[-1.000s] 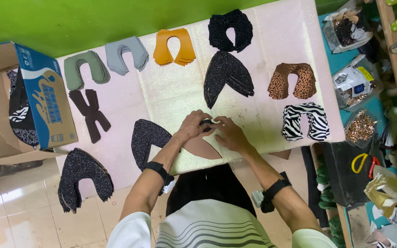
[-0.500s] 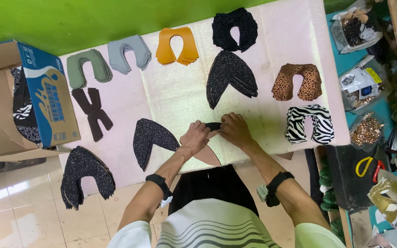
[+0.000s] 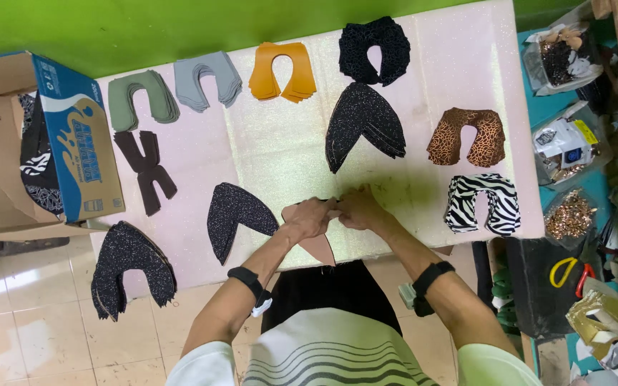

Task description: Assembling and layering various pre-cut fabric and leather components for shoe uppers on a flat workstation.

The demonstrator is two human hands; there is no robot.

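Seen from above, a person at a pale pink worktop [image 3: 266, 154] brings both hands together at its near edge. The left hand [image 3: 307, 219] and right hand [image 3: 357, 209] meet fingertip to fingertip, both closed on a tan cut piece [image 3: 317, 245] whose pointed end pokes out below the left hand, over the worktop's edge. How tightly the fingers pinch cannot be made out. Each wrist wears a black band.

Just left of the left hand lies a black glitter piece [image 3: 234, 216], and farther left and nearer the person a black glitter stack [image 3: 129, 268] hangs over the worktop's corner. Beyond the hands sits a larger black fan-shaped stack [image 3: 363, 125], with a black curved stack [image 3: 375, 48] behind it. Right of the right hand lie a zebra-print stack [image 3: 482, 204] and, beyond that, a leopard-print stack [image 3: 466, 136].

Along the far edge, well apart from the hands, are an orange stack [image 3: 282, 71], a grey stack [image 3: 207, 78] and a green stack [image 3: 142, 99], with a dark brown piece [image 3: 146, 170] nearer in. A cardboard box [image 3: 33, 143] stands off the worktop's left end. Far right of the right hand, bags of trimmings [image 3: 566, 143] rest on a teal surface.
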